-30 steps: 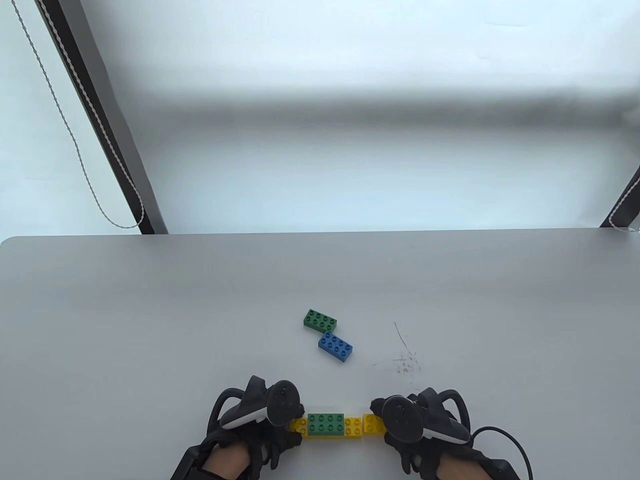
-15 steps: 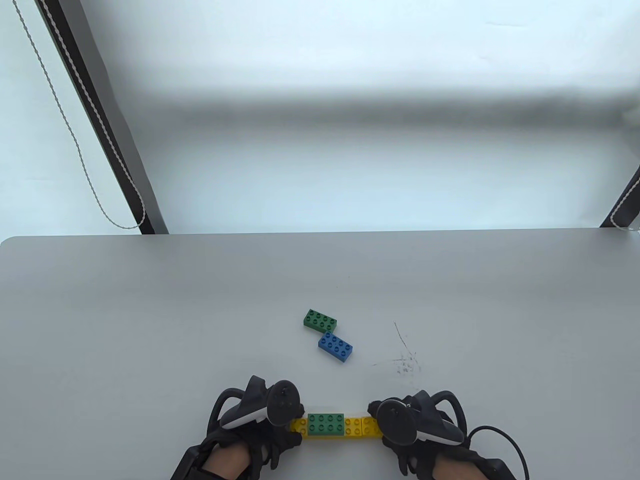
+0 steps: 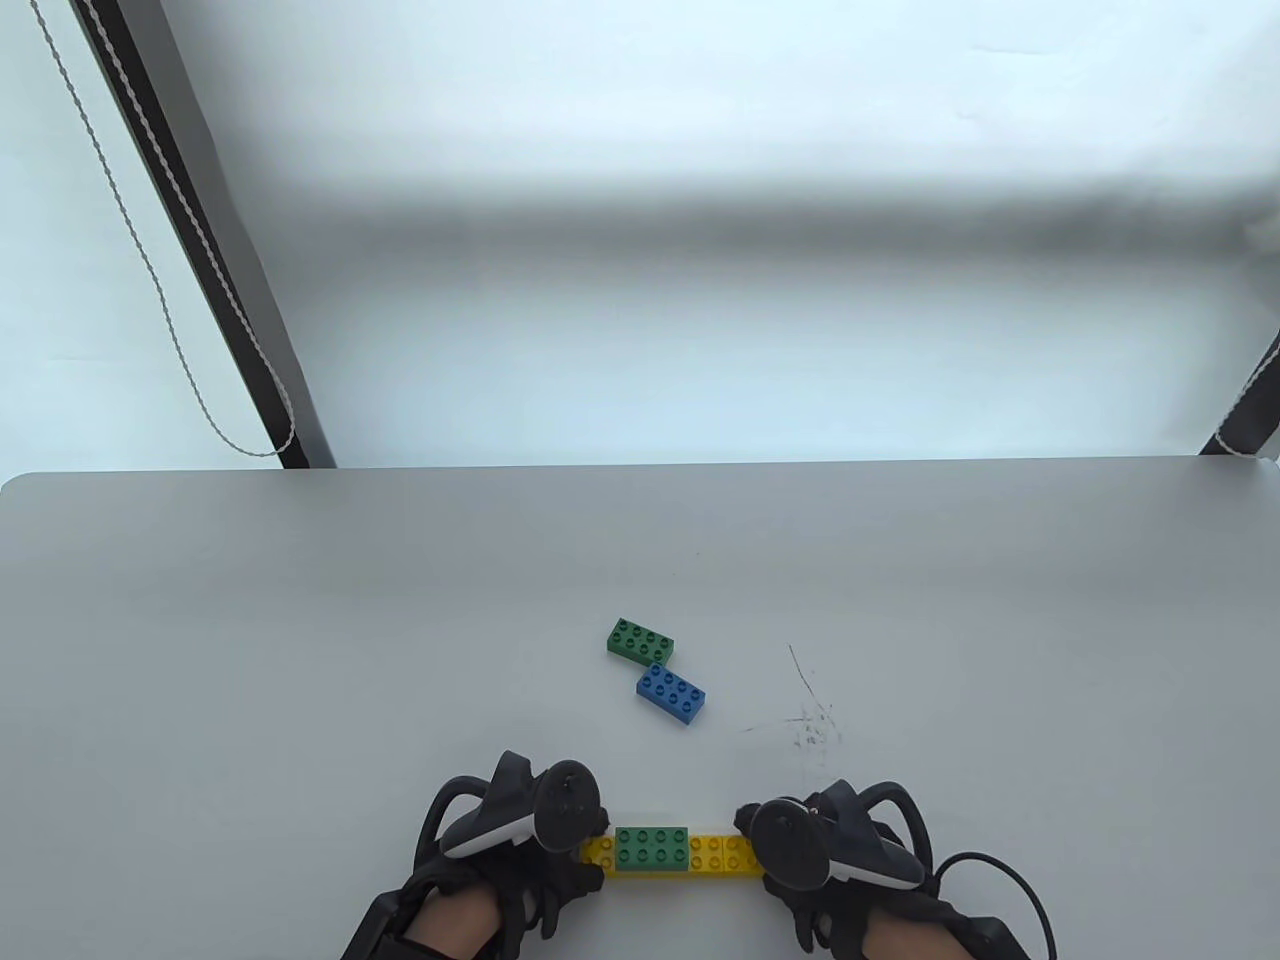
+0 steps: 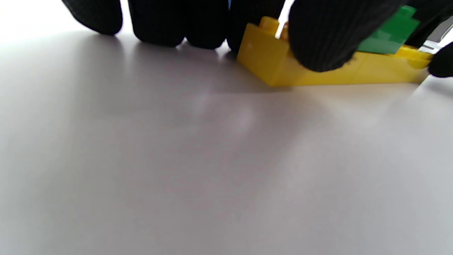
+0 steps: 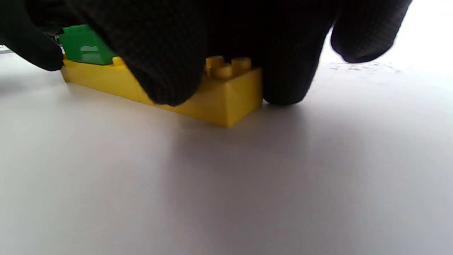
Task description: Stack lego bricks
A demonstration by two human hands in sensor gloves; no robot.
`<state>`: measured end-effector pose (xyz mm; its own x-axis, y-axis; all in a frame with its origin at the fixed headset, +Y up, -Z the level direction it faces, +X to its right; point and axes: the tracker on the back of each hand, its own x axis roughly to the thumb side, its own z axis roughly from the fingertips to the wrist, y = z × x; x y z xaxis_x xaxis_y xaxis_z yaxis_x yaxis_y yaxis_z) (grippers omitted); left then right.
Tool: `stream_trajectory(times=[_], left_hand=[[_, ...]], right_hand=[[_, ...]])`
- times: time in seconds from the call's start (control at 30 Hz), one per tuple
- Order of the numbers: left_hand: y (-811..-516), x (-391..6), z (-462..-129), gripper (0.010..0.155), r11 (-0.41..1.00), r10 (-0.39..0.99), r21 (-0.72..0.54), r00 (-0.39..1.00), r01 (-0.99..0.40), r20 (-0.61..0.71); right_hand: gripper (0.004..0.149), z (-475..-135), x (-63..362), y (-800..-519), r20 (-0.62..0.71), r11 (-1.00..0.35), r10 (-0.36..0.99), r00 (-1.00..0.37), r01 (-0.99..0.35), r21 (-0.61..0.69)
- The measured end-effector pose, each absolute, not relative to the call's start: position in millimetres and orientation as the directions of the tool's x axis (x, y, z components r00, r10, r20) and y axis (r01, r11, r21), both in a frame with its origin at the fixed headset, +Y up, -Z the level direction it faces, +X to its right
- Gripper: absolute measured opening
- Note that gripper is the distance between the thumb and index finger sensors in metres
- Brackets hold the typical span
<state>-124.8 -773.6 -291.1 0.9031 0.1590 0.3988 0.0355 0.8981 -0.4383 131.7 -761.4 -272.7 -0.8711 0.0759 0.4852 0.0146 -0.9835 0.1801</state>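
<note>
Left hand [image 3: 520, 835] gripping left end of yellow brick row [image 3: 712, 856], right hand [image 3: 835, 845] gripping its right end (fingers wrapped round both ends). Green brick [image 3: 652, 848] stacked on top. Spare green brick [image 3: 639, 641] and blue brick [image 3: 671, 693] touching, farther back on table [image 3: 300, 650].

In the table view, trackers cover both ends of the yellow brick row [image 3: 712, 857], hiding the fingers' grip.

I am seeing a grey table [image 3: 300, 650] lying under the camera, dark scratch marks [image 3: 810, 725] showing on its right-centre surface, a black post [image 3: 200, 240] with a twisted cord [image 3: 150, 280] hanging behind its far-left edge, a pale wall [image 3: 700, 250] standing beyond.
</note>
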Motion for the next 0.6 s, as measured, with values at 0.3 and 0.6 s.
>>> stream_trajectory(times=[0.3, 0.6], left_hand=[[-773.6, -124.8, -291.1, 0.064, 0.898, 0.159, -0.438, 0.903, 0.036, 0.399], [-773.6, -124.8, -291.1, 0.064, 0.898, 0.159, -0.438, 0.903, 0.035, 0.399]], right_hand=[[0.068, -276.9, 138.7, -750.7, 0.455, -0.974, 0.157, -0.877, -0.062, 0.216], [0.069, -298.1, 129.0, -735.9, 0.442, -0.978, 0.188, -0.877, -0.125, 0.169]])
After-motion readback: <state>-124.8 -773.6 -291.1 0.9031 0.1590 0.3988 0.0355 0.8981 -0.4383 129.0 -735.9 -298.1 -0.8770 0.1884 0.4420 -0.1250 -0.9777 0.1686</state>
